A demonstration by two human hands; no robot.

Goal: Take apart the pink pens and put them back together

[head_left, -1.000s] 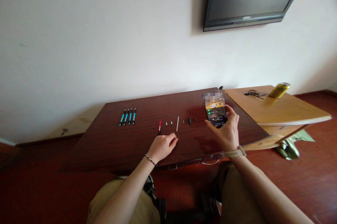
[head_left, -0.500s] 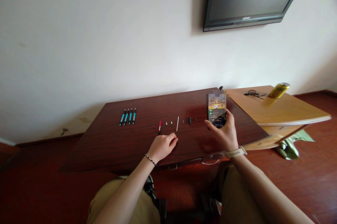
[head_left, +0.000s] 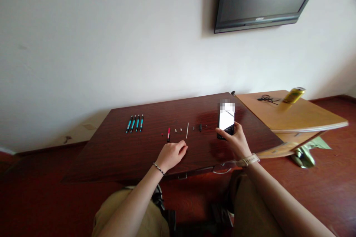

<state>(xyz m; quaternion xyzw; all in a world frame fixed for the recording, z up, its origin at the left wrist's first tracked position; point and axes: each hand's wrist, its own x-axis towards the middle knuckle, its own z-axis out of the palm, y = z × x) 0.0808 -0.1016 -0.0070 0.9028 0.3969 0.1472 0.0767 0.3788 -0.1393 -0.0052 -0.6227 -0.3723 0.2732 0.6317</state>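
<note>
Right of the dismantled red pen [head_left: 168, 133], the right hand [head_left: 236, 142] grips a lit phone [head_left: 226, 123]; left hand [head_left: 171, 154] rests loosely curled, empty; parts lie unassembled.

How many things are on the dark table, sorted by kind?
Teal pens: 4
Red pen part: 1
White stick: 1
Small bits: about 6, too small to be sure
Phone, held in the right hand: 1
Total: about 13
</note>
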